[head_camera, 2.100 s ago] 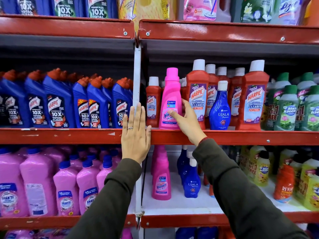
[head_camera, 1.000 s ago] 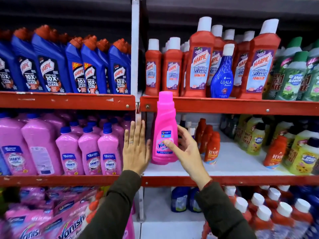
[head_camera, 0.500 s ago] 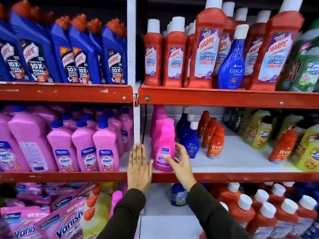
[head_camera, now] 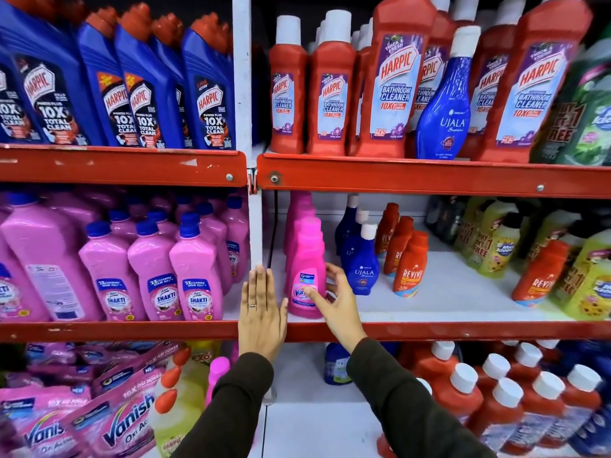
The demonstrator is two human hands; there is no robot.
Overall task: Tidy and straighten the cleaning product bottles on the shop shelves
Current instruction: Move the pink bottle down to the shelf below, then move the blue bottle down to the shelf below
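Loosely spread, the right-hand grip (head_camera: 330, 294) curls round the bright pink plastic Vanish bottle (head_camera: 306, 276) without closing: I see the thumb laid on the label front and the other fingers arched beside its right flank, apparently just off the plastic, so I judge it is steadying or letting go, not carrying. My left hand (head_camera: 263, 309) is flat, fingers pressed together and pointing up, palm resting against the white steel upright (head_camera: 254, 246) and the red shelf lip (head_camera: 463, 330); it holds nothing and, I think, serves as a brace and as a stop on the bottle's left side.

That bottle stands upright at the near left corner of the middle right-hand shelf, just behind the lip, with other pink bottles of the same shape lined up behind it toward the far wall. This looks like its proper row, label facing out. Just to its right stands a dark blue Ujala bottle with a white cap (head_camera: 362, 267), close to my fingers, so I would take care not to knock it.
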